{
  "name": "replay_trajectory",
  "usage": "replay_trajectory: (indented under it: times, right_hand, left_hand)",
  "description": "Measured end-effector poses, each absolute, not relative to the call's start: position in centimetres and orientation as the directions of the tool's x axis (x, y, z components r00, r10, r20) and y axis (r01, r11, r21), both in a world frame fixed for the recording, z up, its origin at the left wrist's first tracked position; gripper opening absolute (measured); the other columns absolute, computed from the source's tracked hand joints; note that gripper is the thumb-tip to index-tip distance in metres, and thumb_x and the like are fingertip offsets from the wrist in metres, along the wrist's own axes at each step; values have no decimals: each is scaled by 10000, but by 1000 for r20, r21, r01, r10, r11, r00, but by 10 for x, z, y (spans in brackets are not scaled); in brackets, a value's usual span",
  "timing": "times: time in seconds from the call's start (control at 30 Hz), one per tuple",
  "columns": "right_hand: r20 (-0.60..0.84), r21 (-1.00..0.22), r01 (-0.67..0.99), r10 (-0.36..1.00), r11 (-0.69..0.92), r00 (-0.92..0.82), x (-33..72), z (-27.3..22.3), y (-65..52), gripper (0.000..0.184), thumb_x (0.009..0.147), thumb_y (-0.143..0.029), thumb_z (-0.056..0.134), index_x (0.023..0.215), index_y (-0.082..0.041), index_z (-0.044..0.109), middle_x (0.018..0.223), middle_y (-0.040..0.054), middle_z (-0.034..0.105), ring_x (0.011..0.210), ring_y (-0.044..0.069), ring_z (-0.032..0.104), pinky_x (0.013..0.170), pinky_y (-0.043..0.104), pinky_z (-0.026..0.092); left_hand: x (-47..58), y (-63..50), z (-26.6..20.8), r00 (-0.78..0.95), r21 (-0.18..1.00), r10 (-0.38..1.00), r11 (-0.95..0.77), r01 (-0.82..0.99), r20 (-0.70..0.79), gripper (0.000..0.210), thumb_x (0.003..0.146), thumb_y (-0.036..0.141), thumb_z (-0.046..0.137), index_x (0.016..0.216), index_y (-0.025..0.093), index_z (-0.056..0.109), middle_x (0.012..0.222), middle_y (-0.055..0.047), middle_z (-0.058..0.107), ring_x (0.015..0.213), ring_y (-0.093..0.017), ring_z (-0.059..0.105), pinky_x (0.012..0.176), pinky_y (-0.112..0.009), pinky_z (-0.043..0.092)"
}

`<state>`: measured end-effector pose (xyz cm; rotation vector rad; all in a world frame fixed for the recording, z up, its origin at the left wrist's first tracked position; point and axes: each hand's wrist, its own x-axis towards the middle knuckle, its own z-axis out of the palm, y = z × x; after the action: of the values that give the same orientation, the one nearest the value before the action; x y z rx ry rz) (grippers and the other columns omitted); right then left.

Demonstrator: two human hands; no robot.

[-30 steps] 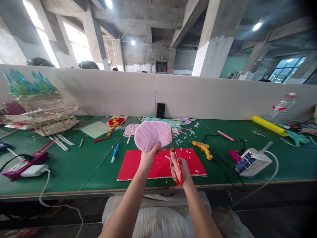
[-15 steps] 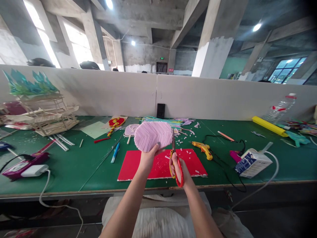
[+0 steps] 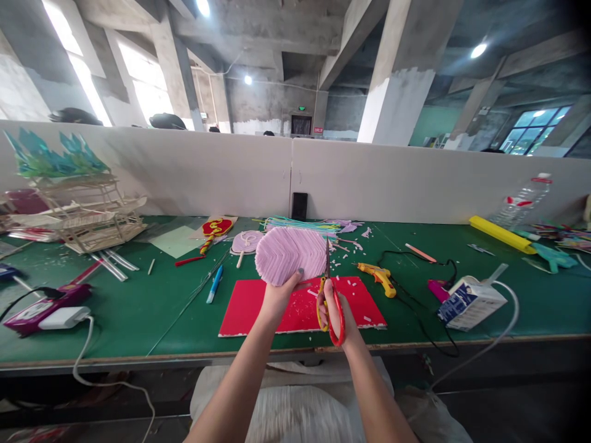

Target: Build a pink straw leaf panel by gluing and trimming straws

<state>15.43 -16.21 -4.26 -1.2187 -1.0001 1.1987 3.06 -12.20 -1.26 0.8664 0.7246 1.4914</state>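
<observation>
In my left hand is a lilac oval piece made of fuzzy strips laid in a chevron pattern, like pipe cleaners. My thumb presses on its lower edge and the other fingers are behind it. My right hand is closed around the handles of scissors, one handle red and one yellow. Their blades point up at the right edge of the lilac piece. Beneath both hands lies a red board sprinkled with small pale clippings.
Behind the piece are pastel strips and a phone against the partition. A yellow glue gun with a black cord and a carton lie right. Leftward are a blue pen, a red-and-yellow ornament and a power strip.
The lilac piece has shifted slightly right and down with my left hand. The scissors have moved a little right, and their blades still meet the piece's right edge.
</observation>
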Motion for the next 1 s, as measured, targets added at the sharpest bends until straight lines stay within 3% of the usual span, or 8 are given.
replay_trajectory:
  times: [0.57,1.0]
  right_hand:
    - [-138,-984,-138,969,-111,206,151,-35,-169,592,728,-745,507,494,-209,415,305,-75,325,230,73,345,263,200,307]
    - [-91,-981,-178,991,-72,101,157,-36,-164,659,618,-872,446,568,-216,411,380,-97,307,293,51,309,306,191,309]
  left_hand:
    - [31,-119,-15,-21,839,995,-94,-536,98,480,630,223,806,1070,145,629,1107,-111,659,964,-270,654,761,-431,613]
    - [30,-121,-15,-17,853,995,-93,-513,98,574,626,204,805,1162,169,603,1177,-113,644,1033,-287,631,742,-407,623]
